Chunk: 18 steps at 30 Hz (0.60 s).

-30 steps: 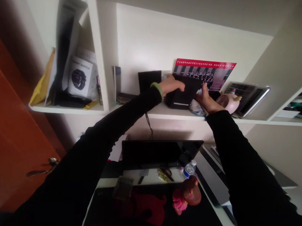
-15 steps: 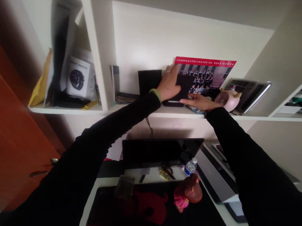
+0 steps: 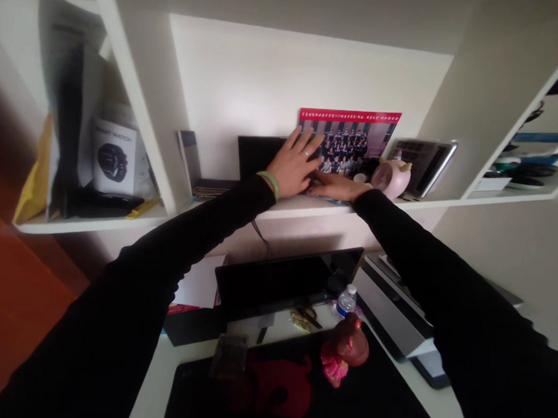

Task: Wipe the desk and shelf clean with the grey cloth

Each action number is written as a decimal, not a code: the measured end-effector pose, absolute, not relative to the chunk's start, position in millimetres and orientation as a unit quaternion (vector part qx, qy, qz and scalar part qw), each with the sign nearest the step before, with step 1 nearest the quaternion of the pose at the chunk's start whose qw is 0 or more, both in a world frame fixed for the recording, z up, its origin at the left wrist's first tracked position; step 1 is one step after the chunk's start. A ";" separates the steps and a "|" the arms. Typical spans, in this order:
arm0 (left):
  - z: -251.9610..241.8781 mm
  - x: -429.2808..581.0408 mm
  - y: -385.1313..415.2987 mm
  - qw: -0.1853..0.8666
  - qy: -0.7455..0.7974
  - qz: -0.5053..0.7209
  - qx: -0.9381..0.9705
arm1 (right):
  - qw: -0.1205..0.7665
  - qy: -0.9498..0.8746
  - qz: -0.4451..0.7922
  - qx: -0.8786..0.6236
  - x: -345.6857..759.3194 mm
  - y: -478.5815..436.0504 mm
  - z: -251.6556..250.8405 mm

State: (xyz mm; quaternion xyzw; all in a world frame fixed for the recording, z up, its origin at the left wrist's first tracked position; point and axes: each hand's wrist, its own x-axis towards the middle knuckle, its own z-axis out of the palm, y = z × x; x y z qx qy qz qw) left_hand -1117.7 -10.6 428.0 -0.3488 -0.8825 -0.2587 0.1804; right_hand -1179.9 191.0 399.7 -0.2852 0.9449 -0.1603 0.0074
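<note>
My left hand (image 3: 294,165) lies with its fingers spread over the right part of a flat black upright item (image 3: 257,157) on the white shelf. A ring and a green bangle show on it. My right hand (image 3: 339,187) is close beside it at the shelf's front, fingers stretched to the left, nearly meeting the left hand. What its fingertips touch is hidden. Behind both hands stands a red-topped group photo (image 3: 351,138). A pink animal-shaped ornament (image 3: 394,179) sits just right of my right wrist.
A tablet-like framed panel (image 3: 431,166) leans on the right. Left stand a folded dark item (image 3: 213,188) and a smart watch box (image 3: 113,158). Below are a monitor (image 3: 285,283), a water bottle (image 3: 346,301), a figurine (image 3: 345,347) and a printer-like machine (image 3: 390,312).
The black box-like piece between my hands has gone back toward the other black item, mostly behind my left hand. My left fingers have spread; my right hand has shifted left. The view has shifted right.
</note>
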 end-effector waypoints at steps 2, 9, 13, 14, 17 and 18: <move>428.0 -1119.3 -10.0 0.181 -0.878 -0.287 -0.339 | 0.011 0.949 -0.145 -0.280 -1182.3 195.6 399.7; 427.8 -1119.0 -7.6 0.185 -0.884 -0.281 -0.326 | -0.024 0.970 -0.096 -0.221 -1183.9 192.1 399.6; 428.2 -1116.1 -9.3 0.202 -0.893 -0.240 -0.324 | -0.038 0.965 -0.100 -0.241 -1164.4 190.1 398.1; 429.1 -1115.5 -8.9 0.203 -0.895 -0.236 -0.318 | -0.040 0.960 -0.107 -0.254 -1160.4 190.2 397.5; 432.9 -1117.5 3.2 0.206 -0.893 -0.261 -0.304 | -0.044 0.952 -0.118 -0.278 -1158.4 189.5 395.7; 434.2 -1120.1 12.9 0.206 -0.889 -0.275 -0.301 | -0.045 0.950 -0.123 -0.283 -1161.2 189.2 395.4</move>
